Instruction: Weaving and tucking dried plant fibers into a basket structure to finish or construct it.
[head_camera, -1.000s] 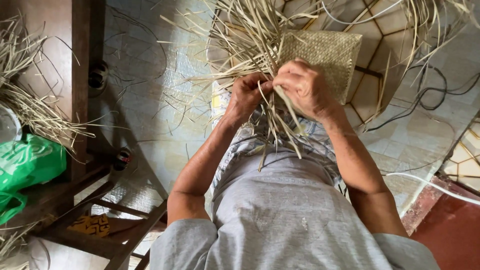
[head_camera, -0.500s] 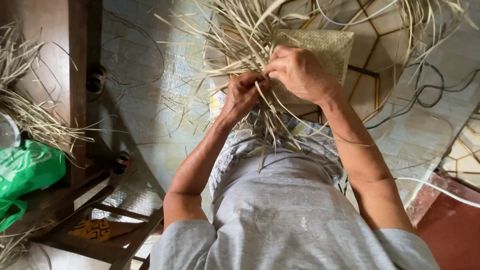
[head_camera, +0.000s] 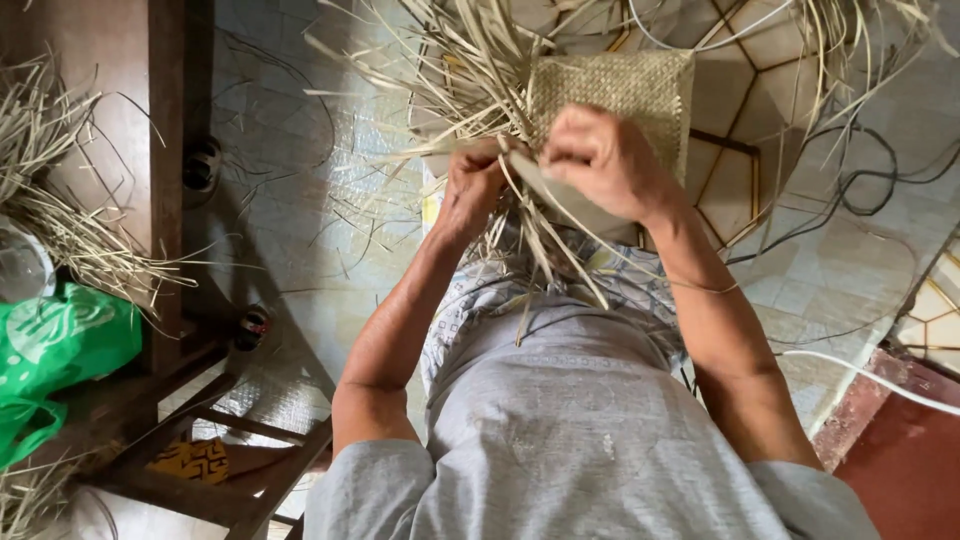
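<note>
- A woven straw mat piece is held above the lap, in the upper middle of the view, with loose straw strands fanning out from its left edge and hanging down over the grey shirt.
- The right hand is closed over the lower edge of the woven piece, fingers curled around it and the strands there.
- The left hand is closed just beside the right one, fingertips pinched on several strands at the unfinished edge.
- The two hands are seen nearly touching at the weave's edge.
- A tiled floor is seen beneath, crossed by dark cables.
- On the left, a wooden table is seen carrying a bundle of straw and a green plastic bag.
</note>
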